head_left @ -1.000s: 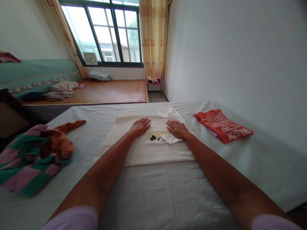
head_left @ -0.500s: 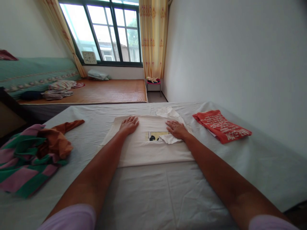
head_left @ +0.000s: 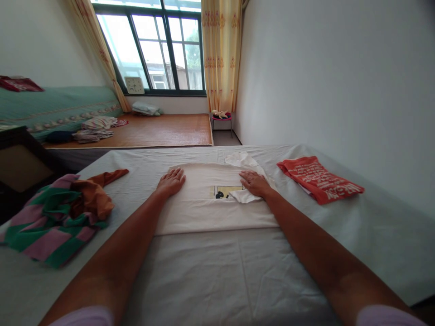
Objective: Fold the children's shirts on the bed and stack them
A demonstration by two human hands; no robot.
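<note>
A cream T-shirt (head_left: pixel 204 206) with a small yellow and black print lies spread on the white bed sheet (head_left: pixel 238 271) in front of me. My left hand (head_left: pixel 171 182) rests flat, palm down, on the shirt's far left edge. My right hand (head_left: pixel 254 183) presses flat on a folded-in flap of the same shirt, right of the print. Neither hand grips anything.
A folded red shirt (head_left: pixel 319 179) with white lettering lies to the right near the wall. A heap of green, pink and orange clothes (head_left: pixel 61 213) sits at the left. Beyond the bed are a wooden platform (head_left: pixel 152 131) with more clothes, a small stool (head_left: pixel 220 118) and a window.
My left hand has slid leftward across the shirt, from near the print to its left edge. My right hand has stayed in place.
</note>
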